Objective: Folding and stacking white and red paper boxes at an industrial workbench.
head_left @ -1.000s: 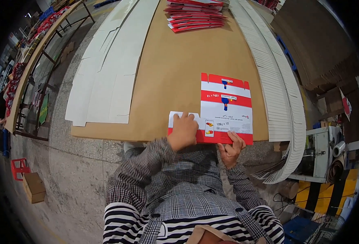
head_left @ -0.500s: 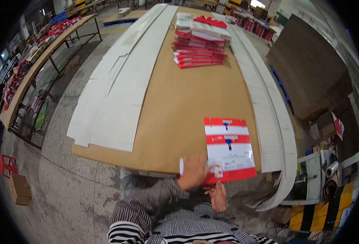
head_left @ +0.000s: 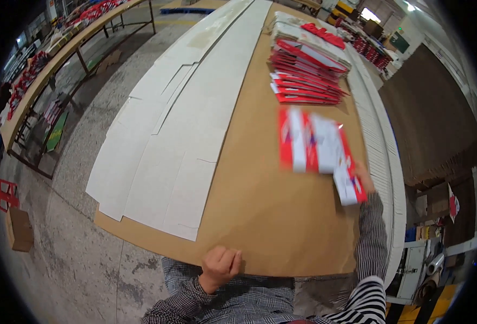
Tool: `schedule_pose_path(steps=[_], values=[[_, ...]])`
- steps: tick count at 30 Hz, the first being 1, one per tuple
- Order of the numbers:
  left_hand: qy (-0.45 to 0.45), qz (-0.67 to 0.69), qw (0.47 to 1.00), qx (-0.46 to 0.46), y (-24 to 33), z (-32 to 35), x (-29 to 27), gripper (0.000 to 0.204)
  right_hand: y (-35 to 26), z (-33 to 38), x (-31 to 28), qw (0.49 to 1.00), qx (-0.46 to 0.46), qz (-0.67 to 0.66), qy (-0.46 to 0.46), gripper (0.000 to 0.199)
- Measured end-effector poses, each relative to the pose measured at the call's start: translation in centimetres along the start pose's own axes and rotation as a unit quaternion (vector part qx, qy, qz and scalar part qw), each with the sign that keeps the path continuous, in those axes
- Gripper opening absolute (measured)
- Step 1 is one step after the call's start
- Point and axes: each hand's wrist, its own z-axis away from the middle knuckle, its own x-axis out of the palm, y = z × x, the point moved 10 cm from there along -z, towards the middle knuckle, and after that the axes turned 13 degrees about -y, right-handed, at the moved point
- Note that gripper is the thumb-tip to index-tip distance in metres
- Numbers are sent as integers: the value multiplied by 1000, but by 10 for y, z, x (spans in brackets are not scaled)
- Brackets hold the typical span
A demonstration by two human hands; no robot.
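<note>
My right hand (head_left: 364, 179) grips a red and white printed carton blank (head_left: 326, 141) by its near right end, the fingers closed on its edge. The blank is smeared by motion over the right part of the brown board-topped table (head_left: 271, 216). A narrower red and white part sticks out from its body toward me. Beyond it stands a stack of folded red and white cartons (head_left: 309, 81), with a crumpled red piece (head_left: 323, 35) on top. My left hand (head_left: 222, 265) is curled into a loose fist at the near table edge, with nothing visible in it.
White cardboard sheets (head_left: 173, 135) cover the table's left side, and a white strip (head_left: 376, 140) runs along its right. A long bench (head_left: 76, 43) with red items stands far left. Brown cardboard (head_left: 433, 108) is piled at right; a small box (head_left: 20, 229) sits on the floor.
The carton blank has moved from the near edge forward, toward the stack, carried by my right hand. My left hand has let go of it and curled at the edge. The view has shifted.
</note>
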Motion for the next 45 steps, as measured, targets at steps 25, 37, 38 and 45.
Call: schedule_pose_path(steps=[25,37,38,45], values=[[166,69,812,-555,-355,70,-249,50,37,127,243,991,-77,-24,110,13],[390,-43,915,-91,-62,28,-222,29,-61,218,351,842,-335,379,187,30],[329,-98,936,-72,-18,34,-177,38,-113,235,404,788,-374,471,135,37],[-101,230,947,200,131,124,66,30,-78,264,392,887,-228,403,-14,49]])
